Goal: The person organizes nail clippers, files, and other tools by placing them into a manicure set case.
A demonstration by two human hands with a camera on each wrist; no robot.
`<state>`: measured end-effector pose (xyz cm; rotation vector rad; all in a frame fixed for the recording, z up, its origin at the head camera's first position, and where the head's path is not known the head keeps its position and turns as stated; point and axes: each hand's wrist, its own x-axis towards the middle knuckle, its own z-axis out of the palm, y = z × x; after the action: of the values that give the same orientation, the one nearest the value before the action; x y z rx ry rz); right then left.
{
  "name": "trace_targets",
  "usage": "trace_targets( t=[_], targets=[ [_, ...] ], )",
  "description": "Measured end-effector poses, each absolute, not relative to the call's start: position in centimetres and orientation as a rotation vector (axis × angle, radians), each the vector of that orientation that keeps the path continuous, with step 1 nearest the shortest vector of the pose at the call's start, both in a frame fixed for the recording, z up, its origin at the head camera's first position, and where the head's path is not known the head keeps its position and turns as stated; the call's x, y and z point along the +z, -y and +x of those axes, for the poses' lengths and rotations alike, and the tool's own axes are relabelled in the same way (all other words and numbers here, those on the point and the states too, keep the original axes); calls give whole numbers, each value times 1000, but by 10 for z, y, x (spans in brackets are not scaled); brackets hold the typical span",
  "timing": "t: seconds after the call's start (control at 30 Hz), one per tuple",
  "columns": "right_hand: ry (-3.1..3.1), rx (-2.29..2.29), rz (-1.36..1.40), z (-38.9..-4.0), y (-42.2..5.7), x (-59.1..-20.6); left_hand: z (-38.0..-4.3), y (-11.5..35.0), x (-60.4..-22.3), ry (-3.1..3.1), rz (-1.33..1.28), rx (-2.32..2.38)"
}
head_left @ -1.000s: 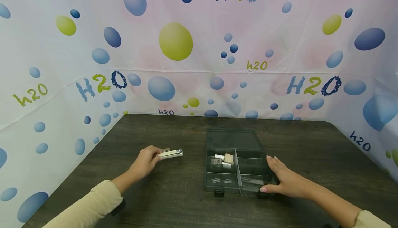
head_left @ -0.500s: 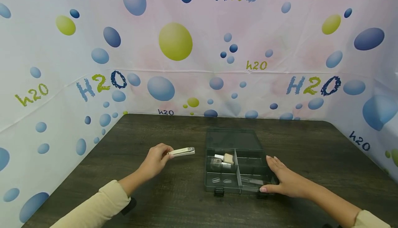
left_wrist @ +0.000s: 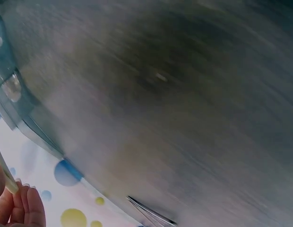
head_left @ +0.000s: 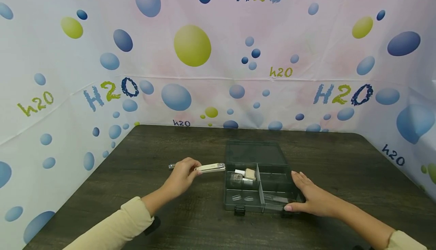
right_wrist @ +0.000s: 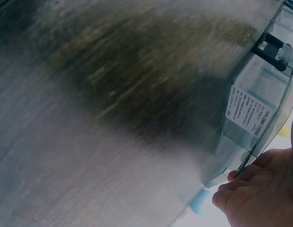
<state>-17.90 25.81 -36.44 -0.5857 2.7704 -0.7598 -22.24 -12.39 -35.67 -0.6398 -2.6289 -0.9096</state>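
Note:
My left hand pinches a cream nail clipper between thumb and fingers, its metal end right at the left edge of the open plastic box. In the left wrist view, part of the cream clipper shows beside the fingers. Behind my left hand a metal clipper-like tool lies on the table, partly hidden; the left wrist view shows a slim metal tool. My right hand rests against the box's right side, fingers extended, thumb at the front right corner.
Nail polish bottles lie in the box's back left compartment, small clear pieces in the front left, and a flat greyish strip in the front right. The lid lies folded back. A printed cloth hangs around the dark table.
My left hand has moved right with the cream nail clipper, up to the box's left edge. The metal tool on the table now shows to the hand's left. My right hand stays put.

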Motion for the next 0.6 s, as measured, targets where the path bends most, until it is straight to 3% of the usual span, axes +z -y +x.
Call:
trace_targets(
  t=[0.6],
  targets=[
    [-2779, -760, -584, -178, -257, -363, -221, 72, -356, 2588, -882, -950]
  ],
)
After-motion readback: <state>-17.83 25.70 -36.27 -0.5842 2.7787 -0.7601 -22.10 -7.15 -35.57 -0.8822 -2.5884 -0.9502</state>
